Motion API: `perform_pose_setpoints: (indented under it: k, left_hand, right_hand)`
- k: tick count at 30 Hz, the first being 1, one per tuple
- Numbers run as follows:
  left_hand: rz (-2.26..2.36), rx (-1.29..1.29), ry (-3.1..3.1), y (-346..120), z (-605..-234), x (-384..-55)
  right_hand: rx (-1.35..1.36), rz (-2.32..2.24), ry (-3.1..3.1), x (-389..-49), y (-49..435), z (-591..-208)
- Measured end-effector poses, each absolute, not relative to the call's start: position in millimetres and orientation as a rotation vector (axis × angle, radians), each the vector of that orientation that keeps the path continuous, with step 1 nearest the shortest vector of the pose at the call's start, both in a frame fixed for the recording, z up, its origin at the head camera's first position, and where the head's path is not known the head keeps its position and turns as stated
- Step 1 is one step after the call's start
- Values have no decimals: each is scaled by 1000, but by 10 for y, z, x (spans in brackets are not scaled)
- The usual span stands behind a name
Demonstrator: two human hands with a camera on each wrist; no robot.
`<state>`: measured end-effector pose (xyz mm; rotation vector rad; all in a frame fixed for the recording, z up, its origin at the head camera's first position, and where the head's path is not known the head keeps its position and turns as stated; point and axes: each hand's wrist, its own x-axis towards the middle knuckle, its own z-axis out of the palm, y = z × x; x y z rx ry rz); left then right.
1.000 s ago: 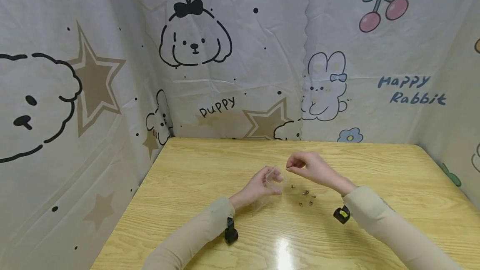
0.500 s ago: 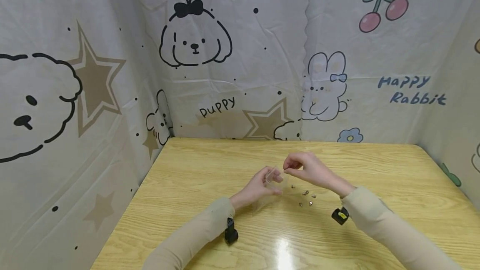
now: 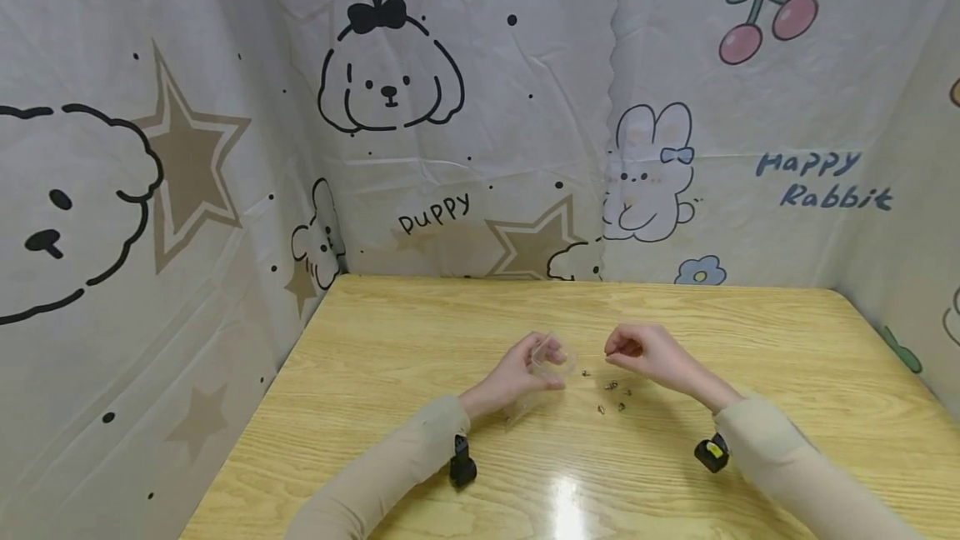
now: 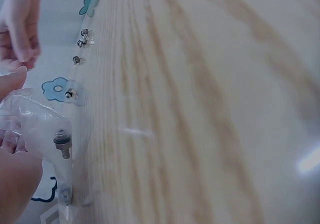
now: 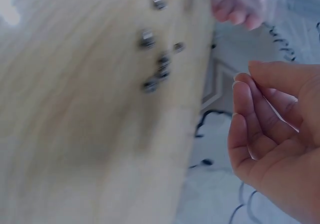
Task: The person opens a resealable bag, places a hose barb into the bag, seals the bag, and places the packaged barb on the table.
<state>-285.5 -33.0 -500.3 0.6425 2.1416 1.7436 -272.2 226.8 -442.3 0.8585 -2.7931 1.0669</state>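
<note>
My left hand grips a clear plastic bag by its mouth, which stands open toward the right. Inside the bag, in the left wrist view, a small metal hex fitting shows plainly, with another blurred fitting lower down. My right hand hovers right of the bag, over the far side of the loose pieces. Its fingers are loosely bent, thumb near the fingertips, and the right wrist view shows nothing between them. Several loose metal fittings lie scattered on the table between and below the hands.
The wood-grain table extends around both hands, with a bright glare spot near its front. Printed white cloth hangs behind the table and along its sides. Black wrist cameras are strapped to both arms.
My right hand first moved left to the bag's mouth, then drew back to the right and slightly nearer. The left hand and the bag have stayed in place.
</note>
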Motion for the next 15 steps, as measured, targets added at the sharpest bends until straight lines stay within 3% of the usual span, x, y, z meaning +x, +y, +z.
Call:
perform_pose_setpoints:
  k: [15]
  left_hand:
    - [1711,651,2162,-340,-5000,-2858]
  right_hand:
    - [838,1021,-2923,-2633,2561,-4745]
